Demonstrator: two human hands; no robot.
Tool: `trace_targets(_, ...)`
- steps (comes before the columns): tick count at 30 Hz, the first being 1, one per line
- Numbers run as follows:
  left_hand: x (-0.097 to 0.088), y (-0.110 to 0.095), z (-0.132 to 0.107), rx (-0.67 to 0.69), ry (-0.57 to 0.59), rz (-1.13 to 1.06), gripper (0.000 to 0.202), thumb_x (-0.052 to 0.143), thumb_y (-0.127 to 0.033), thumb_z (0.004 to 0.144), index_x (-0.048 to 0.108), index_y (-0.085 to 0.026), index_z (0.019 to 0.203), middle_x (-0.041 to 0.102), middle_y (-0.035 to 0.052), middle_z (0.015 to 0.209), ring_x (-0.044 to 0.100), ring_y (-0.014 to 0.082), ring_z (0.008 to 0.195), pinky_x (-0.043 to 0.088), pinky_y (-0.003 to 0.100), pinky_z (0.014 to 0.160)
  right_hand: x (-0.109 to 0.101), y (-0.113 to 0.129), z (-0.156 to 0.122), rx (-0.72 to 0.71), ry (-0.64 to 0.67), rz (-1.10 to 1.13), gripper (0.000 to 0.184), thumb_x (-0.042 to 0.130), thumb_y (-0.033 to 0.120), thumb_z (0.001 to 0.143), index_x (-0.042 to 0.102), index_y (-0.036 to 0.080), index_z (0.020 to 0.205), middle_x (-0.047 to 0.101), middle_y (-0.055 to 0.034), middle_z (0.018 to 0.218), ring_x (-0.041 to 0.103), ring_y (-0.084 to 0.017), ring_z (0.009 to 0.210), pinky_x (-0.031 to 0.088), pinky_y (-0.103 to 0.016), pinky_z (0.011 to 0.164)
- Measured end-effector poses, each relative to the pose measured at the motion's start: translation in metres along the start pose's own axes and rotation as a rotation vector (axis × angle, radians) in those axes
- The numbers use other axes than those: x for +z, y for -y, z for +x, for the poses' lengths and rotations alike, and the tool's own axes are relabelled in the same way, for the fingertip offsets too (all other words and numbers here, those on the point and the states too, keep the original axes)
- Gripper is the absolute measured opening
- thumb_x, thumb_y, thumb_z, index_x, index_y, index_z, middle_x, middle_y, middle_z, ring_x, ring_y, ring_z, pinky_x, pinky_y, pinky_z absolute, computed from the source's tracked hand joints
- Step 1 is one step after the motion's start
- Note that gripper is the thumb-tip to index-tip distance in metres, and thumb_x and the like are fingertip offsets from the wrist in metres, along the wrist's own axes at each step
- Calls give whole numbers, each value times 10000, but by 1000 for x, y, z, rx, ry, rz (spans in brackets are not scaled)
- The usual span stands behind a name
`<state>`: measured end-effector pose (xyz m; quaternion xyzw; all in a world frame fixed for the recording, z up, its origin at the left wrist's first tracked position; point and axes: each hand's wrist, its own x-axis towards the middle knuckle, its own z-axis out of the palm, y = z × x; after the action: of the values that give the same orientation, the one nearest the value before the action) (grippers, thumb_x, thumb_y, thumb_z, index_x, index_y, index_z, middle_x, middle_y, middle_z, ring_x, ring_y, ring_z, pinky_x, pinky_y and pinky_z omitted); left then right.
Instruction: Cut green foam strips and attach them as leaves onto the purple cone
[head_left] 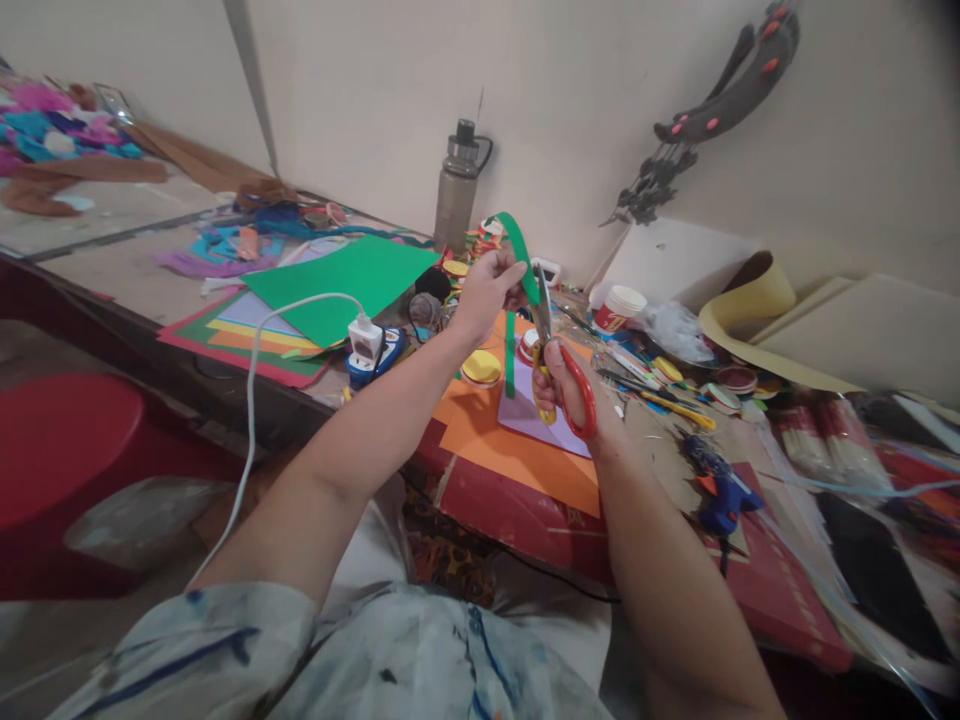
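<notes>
My left hand point(491, 290) pinches a narrow green paper strip point(516, 240), which curls up and over above the fingers. My right hand point(564, 392) grips scissors point(580, 392) with one red and one yellow handle loop. Their blades point upward and meet the strip's lower end, beside my left fingertips. Below, another green strip point(510, 355) lies on a lilac sheet point(551, 428), which rests on an orange sheet point(480, 440). A round yellow lid-like disc point(481, 367) sits on the orange sheet, left of the scissors.
Coloured sheets with a green one point(352, 285) on top lie left, by a blue power socket point(375, 355) with a white cable. A bottle point(456, 190) stands at the wall. To the right are a blue glue gun point(724, 490), a yellow cutter point(679, 410) and a paper cup point(620, 310).
</notes>
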<state>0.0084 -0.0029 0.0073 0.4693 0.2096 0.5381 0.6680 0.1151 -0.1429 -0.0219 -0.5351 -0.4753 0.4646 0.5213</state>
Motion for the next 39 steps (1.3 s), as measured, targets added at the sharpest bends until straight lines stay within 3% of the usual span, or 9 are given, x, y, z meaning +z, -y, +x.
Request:
trace_targets(9, 0, -3, -2, -41, -61, -11, 277, 731, -185, 934, 476, -214, 827, 534, -70, 633, 572, 56, 510, 326, 204, 492, -2, -2, 0, 0, 19, 7, 758, 722, 919, 673, 463, 249, 915, 432, 68, 678, 387, -70, 505, 305, -207, 410)
trace_targets(16, -4, 2, 4, 13, -19, 24, 282, 687, -194, 962, 456, -214, 803, 535, -61, 626, 563, 62, 518, 337, 202, 497, -5, -5, 2, 14, 44, 24, 740, 713, 907, 700, 467, 246, 925, 449, 66, 700, 376, -62, 509, 311, -198, 414)
trace_targets(39, -2, -2, 2, -37, -17, -23, 315, 725, -219, 950, 442, -213, 812, 537, -84, 588, 566, 42, 486, 365, 177, 484, -10, -12, 6, 78, 69, 123, 750, 744, 891, 687, 457, 245, 937, 426, 75, 690, 331, -54, 509, 265, -185, 437)
